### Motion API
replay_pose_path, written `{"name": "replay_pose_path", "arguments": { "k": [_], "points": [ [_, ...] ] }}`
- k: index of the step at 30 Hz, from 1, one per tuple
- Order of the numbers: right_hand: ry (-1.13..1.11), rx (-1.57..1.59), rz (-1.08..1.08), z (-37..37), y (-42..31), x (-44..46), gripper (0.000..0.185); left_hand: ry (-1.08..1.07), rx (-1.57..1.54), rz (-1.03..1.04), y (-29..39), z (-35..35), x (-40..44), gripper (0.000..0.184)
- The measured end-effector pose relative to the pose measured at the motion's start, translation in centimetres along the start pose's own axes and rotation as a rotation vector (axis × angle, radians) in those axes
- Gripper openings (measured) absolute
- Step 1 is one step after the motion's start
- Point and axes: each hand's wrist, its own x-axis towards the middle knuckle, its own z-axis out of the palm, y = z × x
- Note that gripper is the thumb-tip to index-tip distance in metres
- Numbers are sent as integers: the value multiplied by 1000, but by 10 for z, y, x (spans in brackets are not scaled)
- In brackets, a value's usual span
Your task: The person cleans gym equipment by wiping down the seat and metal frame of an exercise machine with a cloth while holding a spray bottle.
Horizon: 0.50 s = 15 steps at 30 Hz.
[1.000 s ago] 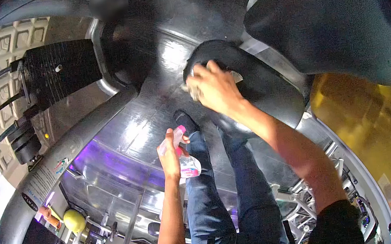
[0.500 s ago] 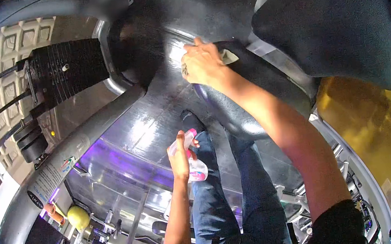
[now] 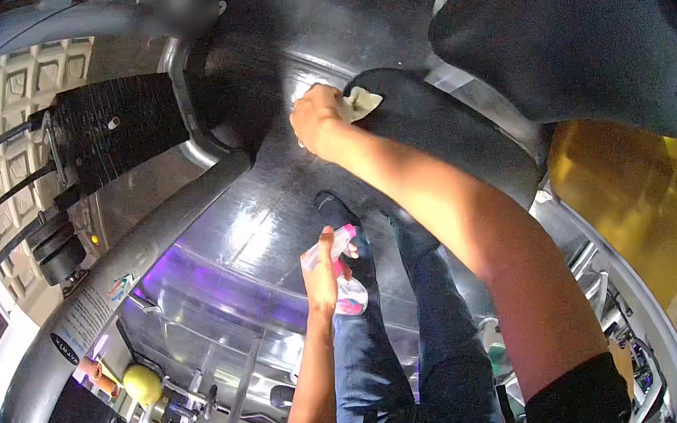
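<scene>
Gym equipment all round me here, and a dark, shiny floor (image 3: 243, 223) throwing back white glare and purple light. Nearest, low in the frame, my jeans (image 3: 368, 368), and just above them my left hand (image 3: 321, 277), closed around the neck of a spray bottle (image 3: 353, 299). Thumb up along the back of the head, fingers wrapped round the front; whether one is squeezing the trigger, I can't tell. The bottle sits just below the centre of the frame, clear-bodied with a pink nozzle. It looks light, its plastic slightly springy and maybe slick if wet, so the narrow neck seems the right place to hold.

Up and across to my right hand (image 3: 317, 119), above centre: fingers bent and drawn together, closed over one end of a pale cloth (image 3: 364, 103). The loose end pokes out to the right, over the rounded end of a black pad (image 3: 460, 133). My fingertips are mostly out of sight, so how tightly they pinch is anyone's guess. The cloth looks thin, soft and nearly weightless, likely to crumple; a bunched handful should suit it better than one corner. The pad beneath reads as firm and smooth, a bit slippery.

Farther out, a larger dark pad (image 3: 570, 31) fills the upper right, with a yellow panel (image 3: 641, 233) below it. A black weight stack (image 3: 121, 124) stands upper left, and a yellow ball (image 3: 142, 384) shows lower left, among more machines.
</scene>
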Motion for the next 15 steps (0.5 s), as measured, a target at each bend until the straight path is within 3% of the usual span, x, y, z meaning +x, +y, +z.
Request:
{"name": "replay_pose_path", "arguments": {
  "k": [3, 11, 13, 15],
  "points": [
    [48, -168, -130, 5, -18, -23, 22, -24, 27, 30, -4, -7, 1, 55],
    [129, -247, -134, 67, -44, -89, 23, -55, 55, 24, -11, -35, 2, 57],
    [138, -58, -141, 65, -35, -83, 22, -92, 83, 30, -13, -42, 2, 56],
    [298, 71, -72, 48, -23, -70, 19, -105, 120, 31, -23, -50, 8, 56]
  ]
}}
